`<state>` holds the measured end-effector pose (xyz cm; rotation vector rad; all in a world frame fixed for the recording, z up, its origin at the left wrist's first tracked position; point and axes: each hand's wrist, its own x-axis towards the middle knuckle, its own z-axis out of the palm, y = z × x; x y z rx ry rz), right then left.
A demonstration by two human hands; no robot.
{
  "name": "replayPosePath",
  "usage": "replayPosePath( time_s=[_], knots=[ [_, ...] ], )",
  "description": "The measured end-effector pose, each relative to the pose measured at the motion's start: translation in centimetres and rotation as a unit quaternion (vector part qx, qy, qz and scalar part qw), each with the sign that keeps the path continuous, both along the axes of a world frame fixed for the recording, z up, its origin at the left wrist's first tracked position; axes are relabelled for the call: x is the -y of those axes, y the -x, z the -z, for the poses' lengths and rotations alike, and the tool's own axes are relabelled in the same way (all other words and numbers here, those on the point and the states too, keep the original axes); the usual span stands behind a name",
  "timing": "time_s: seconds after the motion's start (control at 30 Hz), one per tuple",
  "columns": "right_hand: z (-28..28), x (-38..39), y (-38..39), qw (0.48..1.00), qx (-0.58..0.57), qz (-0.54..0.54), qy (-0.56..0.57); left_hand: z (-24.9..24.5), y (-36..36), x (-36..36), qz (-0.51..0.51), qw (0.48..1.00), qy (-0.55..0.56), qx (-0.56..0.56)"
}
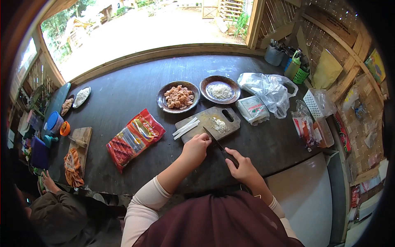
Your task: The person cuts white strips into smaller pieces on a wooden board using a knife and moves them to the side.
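Note:
My right hand [242, 166] grips a knife [214, 138] by its dark handle, the blade slanting up and left over the wooden cutting board [209, 114]. My left hand [195, 150] is closed at the board's near edge, beside the blade; its fingers hide whatever they pinch. Several long white strips [186, 128] lie on the board's left part. Right of the knife tip is a small pile of finely cut pale bits [219, 125]. Behind the board stand a dark bowl [161, 107] of brown chunks and a brown plate [236, 98] of white shreds.
A red packet [135, 140] lies left of the board. White plastic bags [269, 92] sit to the right. At far left are another board [83, 149] with an orange cloth [73, 168], a blue-lidded tub [54, 121] and another person's hand [50, 183]. Boxes and packets line the right edge.

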<state>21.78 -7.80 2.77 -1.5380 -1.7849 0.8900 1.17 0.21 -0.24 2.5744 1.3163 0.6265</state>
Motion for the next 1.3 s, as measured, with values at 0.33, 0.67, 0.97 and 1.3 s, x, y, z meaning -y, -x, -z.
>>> replayPosePath(
  time_s=[0.33, 0.67, 0.97, 1.3],
  knots=[
    [0.4, 0.1, 0.4, 1.000, -0.016, 0.020, -0.004, 0.8, 0.3, -0.4, 0.011, 0.999, 0.002, 0.034],
    [-0.1, 0.2, 0.7, 0.999, -0.021, 0.030, 0.008, 0.6, 0.6, -0.8, 0.023, 0.996, 0.013, 0.082],
    [-0.8, 0.4, 0.8, 0.999, -0.010, 0.036, 0.031, 0.7, 0.5, -0.7, 0.015, 0.997, 0.012, 0.075],
    [0.2, -1.1, 1.7, 0.998, 0.052, 0.029, 0.018, 0.5, 0.6, -0.6, 0.012, 0.998, 0.008, 0.069]
  ],
)
